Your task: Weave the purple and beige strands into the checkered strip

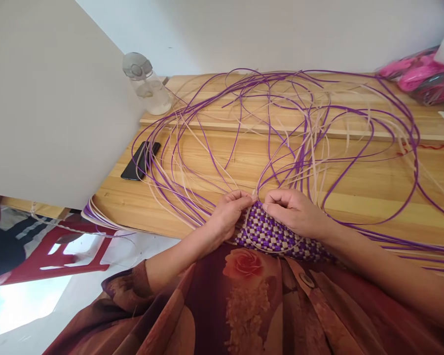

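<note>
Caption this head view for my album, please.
Both hands, left hand and right hand, pinch strips at a purple-and-cream woven mat.

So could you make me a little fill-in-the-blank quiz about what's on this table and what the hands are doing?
1. Both hands, the left hand and the right hand, pinch strips at the edge of a woven piece checkered in cream and ____.
2. The long loose strips spread over a ____ table.
3. Near the table's left edge lies a black ____.
4. The clear bottle stands at the table's far ____ corner.

Missing words: purple; wooden; phone; left
</note>
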Motion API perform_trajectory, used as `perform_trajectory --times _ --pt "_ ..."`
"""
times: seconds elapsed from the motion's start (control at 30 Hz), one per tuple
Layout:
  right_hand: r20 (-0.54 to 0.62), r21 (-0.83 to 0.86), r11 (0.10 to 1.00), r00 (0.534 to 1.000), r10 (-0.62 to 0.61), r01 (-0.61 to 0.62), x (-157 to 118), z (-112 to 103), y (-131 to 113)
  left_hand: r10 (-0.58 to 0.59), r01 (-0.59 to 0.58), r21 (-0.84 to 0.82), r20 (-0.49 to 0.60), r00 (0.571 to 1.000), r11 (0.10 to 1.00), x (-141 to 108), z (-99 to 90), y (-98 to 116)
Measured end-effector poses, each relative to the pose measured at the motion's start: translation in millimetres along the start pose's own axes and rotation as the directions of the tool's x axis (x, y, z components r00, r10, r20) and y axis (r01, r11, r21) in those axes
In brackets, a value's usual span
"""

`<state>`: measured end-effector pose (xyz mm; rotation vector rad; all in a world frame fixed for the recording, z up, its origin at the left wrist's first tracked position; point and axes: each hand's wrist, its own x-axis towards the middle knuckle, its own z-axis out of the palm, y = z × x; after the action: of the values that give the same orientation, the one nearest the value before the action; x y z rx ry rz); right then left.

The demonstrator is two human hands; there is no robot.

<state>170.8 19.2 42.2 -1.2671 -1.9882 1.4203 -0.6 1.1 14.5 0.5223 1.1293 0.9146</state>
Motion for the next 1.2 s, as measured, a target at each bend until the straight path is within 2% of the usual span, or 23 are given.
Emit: perform_trajectory --times 0.3,0.43,0.5,0.67,0.73,0.8,0.9,0.97,1.03,1.13,1.2 --pt "-0.055 0.013 0.998 0.997 -0.054 0.055 -8 4 20 -0.010 0.008 0.070 0.025 1.000 0.997 1 -1.7 -2" --pt "-0.034 -0.041 0.997 0.997 -0.067 0.065 -7 4 24 0.099 -0.104 0.067 0.075 0.992 0.992 1 0.6 -1" --pt "-0.033 -0.072 0.993 0.995 -0.093 0.091 -8 4 24 0.116 -0.122 0.074 0.074 0.990 0.990 2 1.7 -1" --pt "-0.003 -0.134 0.973 0.982 -0.189 0.186 -16 0 23 0.008 -0.008 0.087 0.000 1.000 0.996 5 1.8 0" --pt "0.025 -0.230 0.949 0.976 -0.215 0.215 -19 -5 22 -0.014 0.013 0.084 0.005 1.000 0.996 5 1.2 1" --pt "0.001 -0.388 0.889 0.965 -0.262 0.241 -21 -10 16 -0.027 0.026 0.094 0.017 0.999 0.995 5 0.6 3" --pt "-0.033 -0.610 0.723 0.901 -0.433 0.325 -22 -13 1 -0.028 0.025 0.114 0.026 0.999 0.993 4 0.2 7" --pt "0.080 -0.680 0.589 0.843 -0.532 0.436 -21 -9 -11 -0.028 0.026 0.124 0.017 0.999 0.992 3 0.1 9" --pt "0.232 -0.692 0.487 0.803 -0.550 0.533 -20 -2 -22 -0.039 0.036 0.145 0.019 0.999 0.989 1 0.0 13" --pt "0.364 -0.645 0.418 0.739 -0.568 0.639 -20 8 -32 -0.040 0.029 0.183 0.058 0.998 0.983 -1 -1.0 16" --pt "0.307 -0.586 0.462 0.710 -0.634 0.666 -19 8 -35 -0.021 0.005 0.192 0.081 0.996 0.981 -2 -2.0 16"
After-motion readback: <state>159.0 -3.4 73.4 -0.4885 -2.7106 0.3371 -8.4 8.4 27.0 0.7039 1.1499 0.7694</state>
